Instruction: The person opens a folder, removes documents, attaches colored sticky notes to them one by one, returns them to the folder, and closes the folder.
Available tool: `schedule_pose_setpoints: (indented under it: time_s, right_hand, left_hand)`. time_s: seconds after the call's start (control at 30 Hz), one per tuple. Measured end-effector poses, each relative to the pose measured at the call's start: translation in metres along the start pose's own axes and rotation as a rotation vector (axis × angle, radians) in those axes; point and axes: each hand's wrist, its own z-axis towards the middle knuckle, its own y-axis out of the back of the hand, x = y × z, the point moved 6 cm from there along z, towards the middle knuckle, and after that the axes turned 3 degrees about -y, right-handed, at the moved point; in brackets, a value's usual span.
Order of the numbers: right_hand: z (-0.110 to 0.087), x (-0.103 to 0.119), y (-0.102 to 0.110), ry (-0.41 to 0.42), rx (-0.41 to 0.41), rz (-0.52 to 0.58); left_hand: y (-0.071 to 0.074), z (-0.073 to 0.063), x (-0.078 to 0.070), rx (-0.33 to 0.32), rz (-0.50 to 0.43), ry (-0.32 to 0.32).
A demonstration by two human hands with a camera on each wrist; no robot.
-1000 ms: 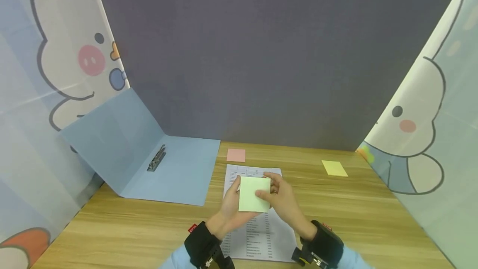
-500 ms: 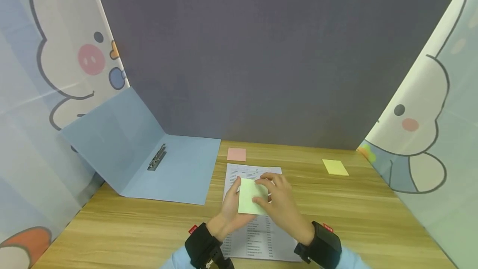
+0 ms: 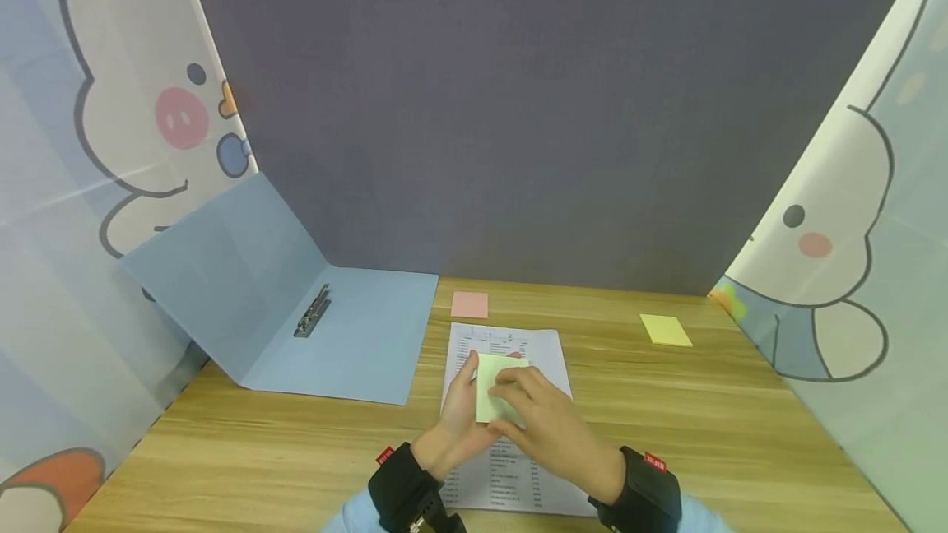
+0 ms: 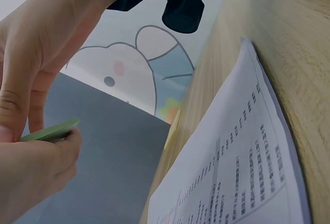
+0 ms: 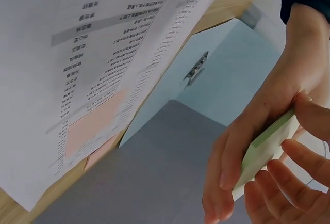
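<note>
A light green sticky note pad (image 3: 490,370) is held above the printed sheet (image 3: 511,484). My left hand (image 3: 450,424) grips it from below, thumb along its left edge. My right hand (image 3: 551,430) reaches over it from the right, curled fingertips on its face and thumb at its near edge, covering much of it. The right wrist view shows the edge of the pad (image 5: 270,136) between both hands. A pink sticky note (image 5: 93,123) lies on the sheet's upper part, in the right wrist view; the hands hide it in the head view.
At the left a blue folder (image 3: 370,336) stands open, with a metal clip (image 3: 313,312) inside. Behind the sheet lies another pink note (image 3: 470,304), and a yellow one (image 3: 666,331) is at the back right. A dark grey panel (image 3: 474,105) borders the table's rear.
My right hand has shifted left and lower across the green pad, its thumb sliding from the pad's face to the near edge. My left hand has stayed nearly still.
</note>
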Motion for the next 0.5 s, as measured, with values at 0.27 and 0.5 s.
schedule_pose_setpoints:
  time_s: [0.27,0.5]
  right_hand:
    - [-0.0011,0.0031,0.0000,0.055,0.005,-0.052]
    - [-0.0041,0.0074,-0.0008,0.130,-0.028,-0.115]
  left_hand:
    - [0.0018,0.0001,0.0017,-0.029,0.006,-0.015]
    - [0.0025,-0.0013,0.0017,-0.055,0.064,-0.027]
